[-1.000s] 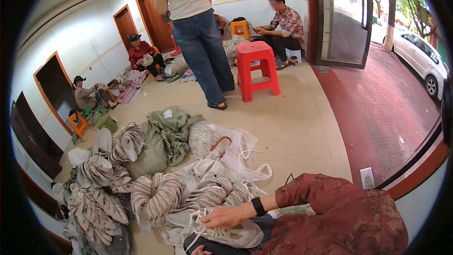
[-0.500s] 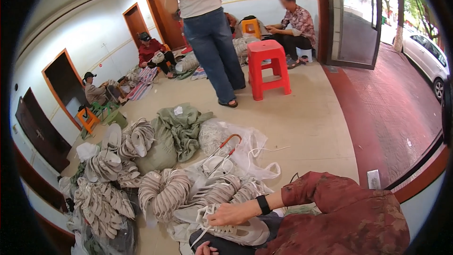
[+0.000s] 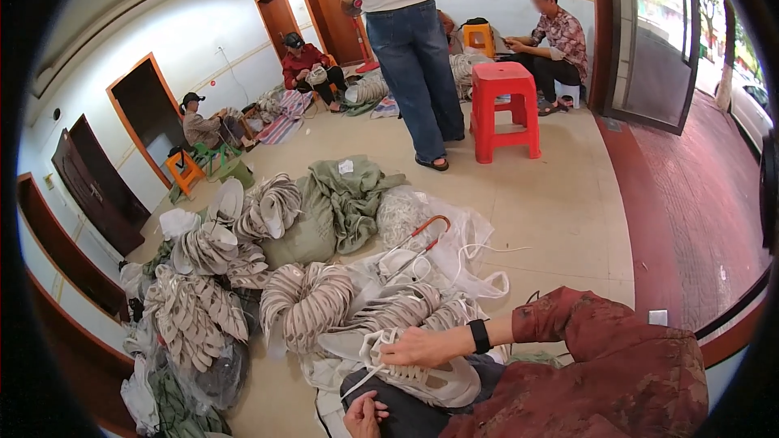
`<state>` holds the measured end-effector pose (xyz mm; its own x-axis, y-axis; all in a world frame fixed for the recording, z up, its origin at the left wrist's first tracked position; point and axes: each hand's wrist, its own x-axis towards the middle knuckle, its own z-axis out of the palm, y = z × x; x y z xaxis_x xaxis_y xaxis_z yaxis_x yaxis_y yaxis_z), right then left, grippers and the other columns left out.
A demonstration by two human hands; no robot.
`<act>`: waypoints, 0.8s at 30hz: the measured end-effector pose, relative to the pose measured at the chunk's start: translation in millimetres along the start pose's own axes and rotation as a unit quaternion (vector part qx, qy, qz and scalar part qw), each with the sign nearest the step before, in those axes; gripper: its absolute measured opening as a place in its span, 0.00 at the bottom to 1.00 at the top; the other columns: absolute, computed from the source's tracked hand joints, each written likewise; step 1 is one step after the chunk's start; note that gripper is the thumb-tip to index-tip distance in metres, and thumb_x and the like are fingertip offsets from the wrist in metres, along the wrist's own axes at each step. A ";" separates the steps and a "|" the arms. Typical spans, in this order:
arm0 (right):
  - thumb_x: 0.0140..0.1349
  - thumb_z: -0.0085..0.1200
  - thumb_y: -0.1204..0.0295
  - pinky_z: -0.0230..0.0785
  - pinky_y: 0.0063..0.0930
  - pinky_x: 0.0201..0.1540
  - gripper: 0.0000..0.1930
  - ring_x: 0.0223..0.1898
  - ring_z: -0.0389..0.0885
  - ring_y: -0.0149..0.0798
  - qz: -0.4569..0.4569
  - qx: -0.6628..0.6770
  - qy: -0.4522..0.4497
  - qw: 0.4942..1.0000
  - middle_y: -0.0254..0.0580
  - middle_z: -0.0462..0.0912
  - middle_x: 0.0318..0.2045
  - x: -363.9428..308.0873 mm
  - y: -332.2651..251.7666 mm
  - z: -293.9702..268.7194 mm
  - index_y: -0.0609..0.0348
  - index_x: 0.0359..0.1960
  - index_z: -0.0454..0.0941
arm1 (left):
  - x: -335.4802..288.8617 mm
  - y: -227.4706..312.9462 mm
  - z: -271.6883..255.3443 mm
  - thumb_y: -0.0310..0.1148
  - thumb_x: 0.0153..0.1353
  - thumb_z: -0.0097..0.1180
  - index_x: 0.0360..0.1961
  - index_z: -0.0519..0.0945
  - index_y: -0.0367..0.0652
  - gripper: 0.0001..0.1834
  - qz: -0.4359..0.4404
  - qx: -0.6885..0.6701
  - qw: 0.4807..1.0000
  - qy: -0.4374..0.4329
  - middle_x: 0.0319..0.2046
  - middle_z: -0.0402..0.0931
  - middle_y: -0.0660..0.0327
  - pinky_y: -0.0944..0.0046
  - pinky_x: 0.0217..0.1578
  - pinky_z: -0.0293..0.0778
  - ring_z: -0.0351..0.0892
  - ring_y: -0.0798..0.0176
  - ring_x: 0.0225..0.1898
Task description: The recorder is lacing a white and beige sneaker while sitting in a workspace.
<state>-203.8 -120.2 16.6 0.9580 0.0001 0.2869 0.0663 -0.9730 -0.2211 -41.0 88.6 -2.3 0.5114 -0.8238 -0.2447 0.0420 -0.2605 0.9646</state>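
White shoe (image 3: 422, 373) lies across the person's lap, sole toward the body, at the near edge of the floor (image 3: 568, 211). Right hand (image 3: 418, 349) rests on its upper, fingers together and pinched on the white lace (image 3: 365, 377). Left hand (image 3: 365, 415) sits just below the shoe, fingers curled; whether they grip the lace, cannot tell. Bundles of shoe uppers (image 3: 308, 304) lie just beyond. Red stool (image 3: 507, 105) stands well apart.

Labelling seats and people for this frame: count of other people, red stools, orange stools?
Other people: 4 (standing person, seated person by the door, person in red, person in a cap)
Red stool: 1
Orange stools: 2
Total: 7
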 end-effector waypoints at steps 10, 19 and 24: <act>0.46 0.56 0.80 0.67 0.47 0.34 0.09 0.34 0.77 0.58 0.041 0.187 0.028 0.981 0.50 0.75 0.30 5.9 16.5 16.1 0.64 0.30 0.71 | -2.0 11.4 1.9 0.35 0.71 0.50 0.49 0.82 0.36 0.16 -0.013 0.007 1.000 -0.004 0.26 0.79 0.64 0.74 0.27 0.70 0.74 0.73 0.25; 0.43 0.53 0.80 0.66 0.45 0.33 0.05 0.31 0.77 0.57 0.077 0.268 -0.010 0.960 0.52 0.76 0.24 0.6 10.6 5.5 0.64 0.24 0.72 | -2.8 8.9 2.7 0.35 0.71 0.50 0.49 0.82 0.36 0.15 -0.009 0.020 1.000 -0.008 0.26 0.79 0.65 0.73 0.28 0.71 0.75 0.73 0.25; 0.54 0.52 0.75 0.67 0.50 0.32 0.08 0.32 0.79 0.60 0.078 0.181 0.024 0.980 0.56 0.76 0.24 -3.0 0.5 7.5 0.64 0.33 0.68 | -0.5 -3.5 2.7 0.35 0.70 0.52 0.45 0.82 0.35 0.14 -0.032 -0.039 0.999 0.018 0.25 0.79 0.62 0.74 0.24 0.68 0.74 0.72 0.23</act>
<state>-204.5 -119.0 8.6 0.9510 -0.1604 0.2643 0.0236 -0.8148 -0.5793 -43.7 88.6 -5.8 0.5355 -0.7880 -0.3036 0.1413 -0.2708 0.9522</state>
